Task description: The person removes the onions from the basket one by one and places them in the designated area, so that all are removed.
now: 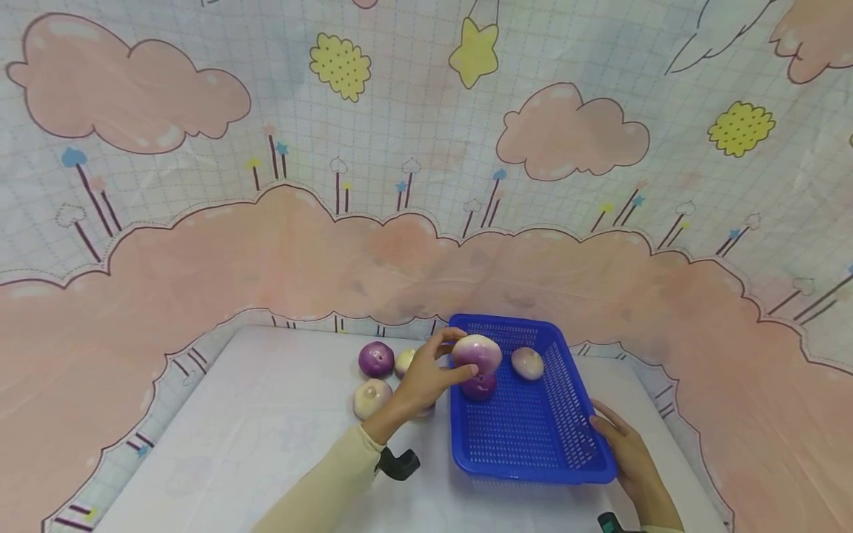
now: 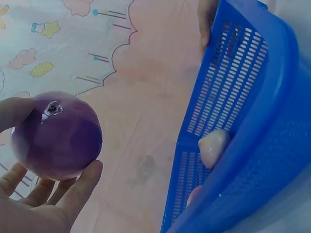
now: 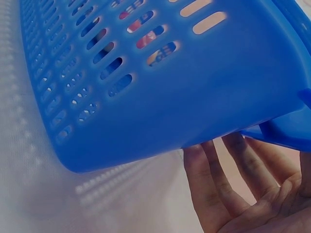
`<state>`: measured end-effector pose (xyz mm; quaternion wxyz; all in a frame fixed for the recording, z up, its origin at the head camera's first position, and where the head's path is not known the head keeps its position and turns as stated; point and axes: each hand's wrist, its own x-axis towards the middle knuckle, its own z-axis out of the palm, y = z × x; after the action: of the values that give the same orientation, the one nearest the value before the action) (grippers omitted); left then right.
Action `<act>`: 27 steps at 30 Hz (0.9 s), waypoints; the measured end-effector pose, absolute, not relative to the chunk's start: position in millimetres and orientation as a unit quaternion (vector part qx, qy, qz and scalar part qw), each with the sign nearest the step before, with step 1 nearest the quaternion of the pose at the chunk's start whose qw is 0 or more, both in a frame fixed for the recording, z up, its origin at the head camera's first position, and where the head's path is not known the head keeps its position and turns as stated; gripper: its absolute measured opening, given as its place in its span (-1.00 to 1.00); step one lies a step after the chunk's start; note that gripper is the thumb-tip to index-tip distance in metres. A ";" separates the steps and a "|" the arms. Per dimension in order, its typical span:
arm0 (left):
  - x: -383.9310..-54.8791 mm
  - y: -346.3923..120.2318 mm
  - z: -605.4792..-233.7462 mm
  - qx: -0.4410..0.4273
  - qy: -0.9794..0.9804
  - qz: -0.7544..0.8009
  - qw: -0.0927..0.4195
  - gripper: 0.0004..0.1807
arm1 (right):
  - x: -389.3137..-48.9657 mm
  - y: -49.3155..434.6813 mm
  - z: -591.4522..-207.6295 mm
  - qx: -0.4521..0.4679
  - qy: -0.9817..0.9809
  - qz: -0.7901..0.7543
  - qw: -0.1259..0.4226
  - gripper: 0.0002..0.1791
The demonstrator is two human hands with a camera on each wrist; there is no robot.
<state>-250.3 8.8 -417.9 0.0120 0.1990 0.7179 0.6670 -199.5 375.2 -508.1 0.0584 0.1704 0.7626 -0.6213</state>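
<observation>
My left hand (image 1: 423, 379) holds a purple-and-white onion (image 1: 477, 354) between thumb and fingers, over the left side of a blue plastic basket (image 1: 513, 448). The left wrist view shows this onion (image 2: 58, 138) from its glossy purple side. Below it in the basket lies a dark purple onion (image 1: 480, 388), partly covered in the head view. A pale onion (image 1: 528, 363) rests near the basket's back right. My right hand (image 1: 626, 451) grips the basket's right side, thumb at the rim; its fingers (image 3: 209, 179) lie against the outer wall beneath.
Left of the basket on the white table (image 1: 220, 429) sit a dark purple onion (image 1: 376, 360), a whitish onion (image 1: 372, 400) and a pale onion (image 1: 403, 362). Another is mostly hidden behind the left wrist. A printed cloth backdrop (image 1: 400, 274) rises behind the table.
</observation>
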 end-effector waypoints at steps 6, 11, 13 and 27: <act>-247.3 -10.9 -421.8 0.177 0.716 0.675 -0.015 -0.43 | -199.3 374.8 -508.5 0.172 0.760 -0.623 0.062 -0.17; -243.3 -34.7 -425.2 0.149 0.716 0.682 -0.021 -0.39 | -199.6 375.0 -507.9 0.177 0.757 -0.625 0.065 -0.16; -243.4 -44.1 -427.7 0.141 0.717 0.682 -0.021 -0.38 | -199.7 375.7 -507.3 0.178 0.758 -0.625 0.064 -0.15; -242.9 -91.4 -453.5 0.113 0.749 0.649 -0.069 -0.37 | -198.7 374.4 -505.8 0.175 0.755 -0.628 0.068 -0.17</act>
<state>-242.9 -91.4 -453.5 -0.0694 0.1128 0.7493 0.6489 -198.7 374.4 -505.8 0.0680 0.1754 0.7551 -0.6281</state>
